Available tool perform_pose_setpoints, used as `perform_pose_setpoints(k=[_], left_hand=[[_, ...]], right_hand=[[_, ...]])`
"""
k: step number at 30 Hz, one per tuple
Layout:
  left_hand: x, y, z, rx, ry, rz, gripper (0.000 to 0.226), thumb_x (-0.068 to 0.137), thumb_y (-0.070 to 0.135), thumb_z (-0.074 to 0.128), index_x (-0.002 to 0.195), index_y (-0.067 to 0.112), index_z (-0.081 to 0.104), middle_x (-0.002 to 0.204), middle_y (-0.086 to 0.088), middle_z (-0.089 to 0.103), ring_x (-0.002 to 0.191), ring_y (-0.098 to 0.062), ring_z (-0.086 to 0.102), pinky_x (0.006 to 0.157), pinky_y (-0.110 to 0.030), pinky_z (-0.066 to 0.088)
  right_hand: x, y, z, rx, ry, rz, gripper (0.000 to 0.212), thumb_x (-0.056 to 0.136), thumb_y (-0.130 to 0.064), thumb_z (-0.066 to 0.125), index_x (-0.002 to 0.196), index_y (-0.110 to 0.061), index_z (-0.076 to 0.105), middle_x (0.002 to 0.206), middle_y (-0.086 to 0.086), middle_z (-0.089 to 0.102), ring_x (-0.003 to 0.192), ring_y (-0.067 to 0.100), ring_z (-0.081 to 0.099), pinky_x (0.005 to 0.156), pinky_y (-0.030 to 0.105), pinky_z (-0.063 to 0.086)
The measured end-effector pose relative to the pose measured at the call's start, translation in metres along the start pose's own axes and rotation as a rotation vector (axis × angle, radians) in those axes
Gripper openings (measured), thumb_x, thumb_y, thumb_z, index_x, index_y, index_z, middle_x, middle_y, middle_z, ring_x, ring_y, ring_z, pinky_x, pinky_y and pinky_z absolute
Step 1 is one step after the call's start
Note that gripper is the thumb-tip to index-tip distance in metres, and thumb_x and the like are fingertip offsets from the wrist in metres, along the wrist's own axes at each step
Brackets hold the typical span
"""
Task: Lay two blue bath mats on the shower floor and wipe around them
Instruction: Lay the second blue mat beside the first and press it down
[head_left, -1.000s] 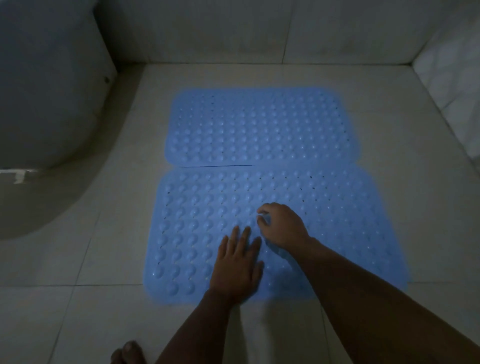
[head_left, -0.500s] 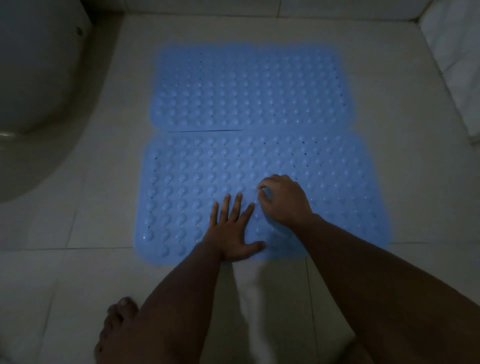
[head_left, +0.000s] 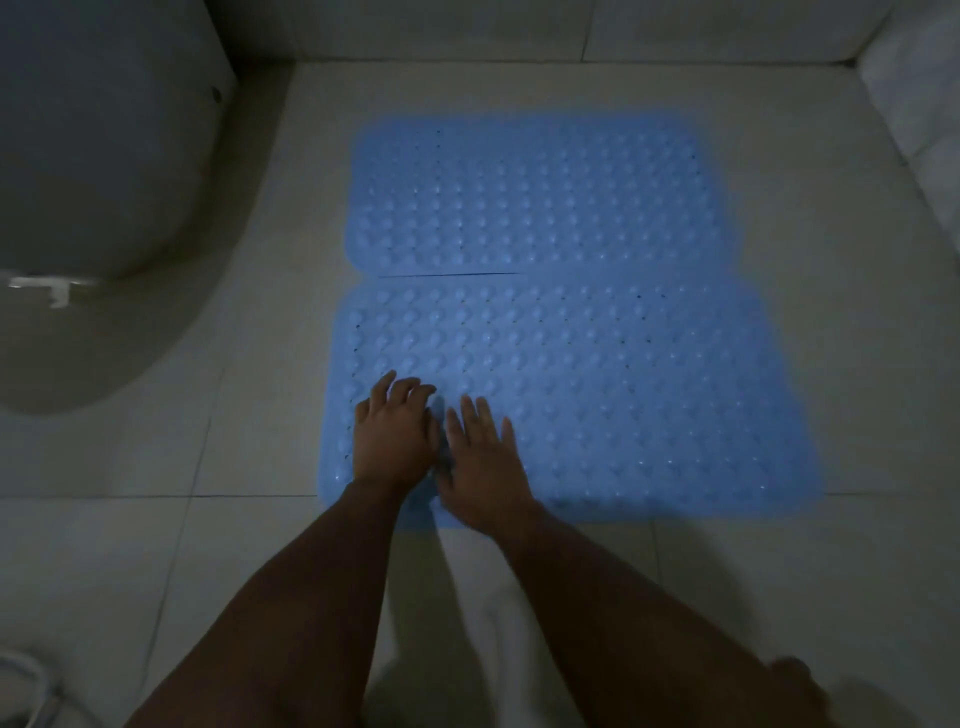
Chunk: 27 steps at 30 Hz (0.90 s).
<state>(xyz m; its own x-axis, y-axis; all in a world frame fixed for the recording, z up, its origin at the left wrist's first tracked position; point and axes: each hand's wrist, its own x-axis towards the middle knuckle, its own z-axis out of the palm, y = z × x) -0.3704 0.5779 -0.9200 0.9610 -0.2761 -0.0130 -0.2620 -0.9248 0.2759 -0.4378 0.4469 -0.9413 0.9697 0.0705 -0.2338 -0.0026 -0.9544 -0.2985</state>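
Note:
Two blue bubbled bath mats lie flat on the tiled floor, long edges touching. The far mat (head_left: 530, 192) sits toward the back wall. The near mat (head_left: 623, 395) lies in front of it. Both my hands rest palm down on the near mat's front left part. My left hand (head_left: 395, 436) has its fingers slightly curled, holding nothing. My right hand (head_left: 483, 462) lies flat beside it with fingers apart, almost touching it. No cloth is visible in either hand.
A toilet bowl (head_left: 104, 218) fills the left side, close to the mats' left edges. A tiled wall (head_left: 519, 31) runs along the back and another wall (head_left: 924, 104) rises at the right. Bare floor tiles (head_left: 130, 545) surround the mats. The light is dim.
Both hands have slid left across the near mat. My right hand has opened from a curled fist to a flat palm. The camera view has shifted.

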Motion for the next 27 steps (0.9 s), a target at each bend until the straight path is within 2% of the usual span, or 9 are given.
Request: perform_pose_setpoints(k=[3,7,11,15,16,18,20,24,27], left_hand=[[0.000,-0.016,0.001,0.007,0.053,-0.019,0.045,0.091,0.032,0.040,0.127,0.021,0.065,0.133,-0.003,0.063,0.141,-0.032,0.045,0.102,-0.051,0.045],[0.001,-0.034,0.004,0.002,0.059,-0.035,0.041,0.090,0.027,0.048,0.127,0.020,0.065,0.134,-0.003,0.063,0.141,-0.032,0.045,0.102,-0.051,0.045],[-0.001,-0.050,0.002,-0.007,0.046,-0.040,0.039,0.092,0.025,0.054,0.129,0.021,0.062,0.137,-0.003,0.061,0.143,-0.032,0.042,0.103,-0.051,0.044],[-0.006,-0.052,-0.007,-0.010,0.045,-0.063,0.040,0.092,0.026,0.051,0.130,0.020,0.062,0.138,-0.005,0.060,0.143,-0.033,0.041,0.103,-0.053,0.044],[-0.008,-0.050,-0.010,-0.008,0.048,-0.065,0.041,0.092,0.027,0.050,0.130,0.020,0.062,0.138,-0.005,0.060,0.144,-0.033,0.041,0.103,-0.053,0.043],[-0.011,-0.046,-0.013,-0.007,0.056,-0.048,0.043,0.091,0.030,0.045,0.130,0.021,0.062,0.139,-0.005,0.059,0.144,-0.034,0.040,0.103,-0.052,0.043],[-0.014,-0.039,-0.008,0.009,0.040,0.016,0.046,0.092,0.033,0.043,0.133,0.021,0.060,0.144,-0.007,0.056,0.147,-0.035,0.037,0.106,-0.052,0.041],[-0.023,-0.016,0.018,0.007,-0.050,0.115,0.054,0.101,0.046,0.037,0.149,0.023,0.048,0.163,-0.009,0.036,0.156,-0.034,0.018,0.119,-0.056,0.027],[-0.030,-0.003,0.043,0.092,-0.126,0.154,0.067,0.103,0.061,0.031,0.160,0.026,0.029,0.171,-0.007,0.010,0.158,-0.033,-0.002,0.123,-0.061,0.011]], right_hand=[[-0.003,-0.005,0.024,-0.043,0.074,0.003,0.082,0.098,-0.062,0.028,0.158,-0.008,0.021,0.167,0.019,0.005,0.155,0.033,0.001,0.121,0.064,0.008],[-0.003,-0.004,0.028,-0.117,0.112,0.001,0.088,0.097,-0.070,0.023,0.160,-0.009,0.013,0.167,0.018,-0.004,0.155,0.031,-0.007,0.120,0.063,0.008],[0.000,-0.010,0.023,-0.078,0.045,0.017,0.100,0.090,-0.079,0.024,0.160,-0.011,0.007,0.168,0.015,-0.009,0.155,0.029,-0.011,0.121,0.063,0.002],[0.005,-0.007,0.007,0.036,-0.104,0.034,0.093,0.091,-0.073,0.032,0.160,-0.016,0.009,0.168,0.009,-0.011,0.155,0.025,-0.011,0.122,0.059,-0.001],[0.012,-0.008,-0.005,0.093,-0.157,0.059,0.087,0.093,-0.069,0.035,0.160,-0.017,0.015,0.169,0.008,-0.005,0.156,0.024,-0.005,0.124,0.056,0.002],[0.035,-0.003,-0.036,0.225,-0.214,0.112,0.064,0.097,-0.058,0.044,0.147,-0.018,0.043,0.161,0.011,0.032,0.150,0.027,0.029,0.120,0.048,0.025],[0.060,0.006,-0.065,0.286,-0.154,0.093,0.040,0.096,-0.048,0.051,0.119,-0.018,0.064,0.130,0.010,0.065,0.124,0.031,0.059,0.101,0.039,0.047],[0.089,0.022,-0.085,0.288,0.071,0.071,0.027,0.090,-0.038,0.053,0.106,-0.023,0.069,0.106,0.002,0.074,0.104,0.027,0.068,0.087,0.035,0.054],[0.096,0.029,-0.073,0.358,0.164,0.010,0.024,0.090,-0.034,0.054,0.105,-0.023,0.069,0.103,-0.003,0.075,0.100,0.020,0.069,0.085,0.037,0.057]])
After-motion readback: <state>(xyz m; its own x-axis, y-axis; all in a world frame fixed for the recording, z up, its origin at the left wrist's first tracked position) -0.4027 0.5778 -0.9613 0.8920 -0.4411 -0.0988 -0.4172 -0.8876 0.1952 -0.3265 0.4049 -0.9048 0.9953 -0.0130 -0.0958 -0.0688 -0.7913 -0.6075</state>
